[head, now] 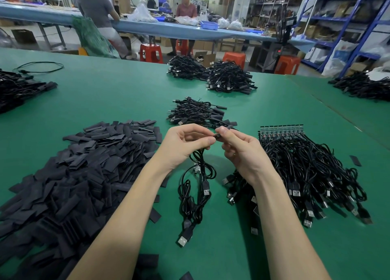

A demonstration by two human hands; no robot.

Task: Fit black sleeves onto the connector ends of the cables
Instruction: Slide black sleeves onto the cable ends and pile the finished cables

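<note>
My left hand [185,144] grips the upper ends of a few black cables [195,197], which hang down to the green table with their USB plugs near its front. My right hand [238,150] pinches a black sleeve [225,129] between thumb and forefinger, right against the left fingertips. Whether the sleeve sits over a connector end is hidden by the fingers. A big heap of flat black sleeves [80,174] lies to the left. A bundle of cables with small circuit-board ends [306,167] lies to the right.
A small pile of sleeved cables [198,112] lies just beyond my hands. More cable heaps sit farther back [221,77], far left [19,87] and far right [363,85]. People work at a blue bench [147,29] behind; red stools stand by it.
</note>
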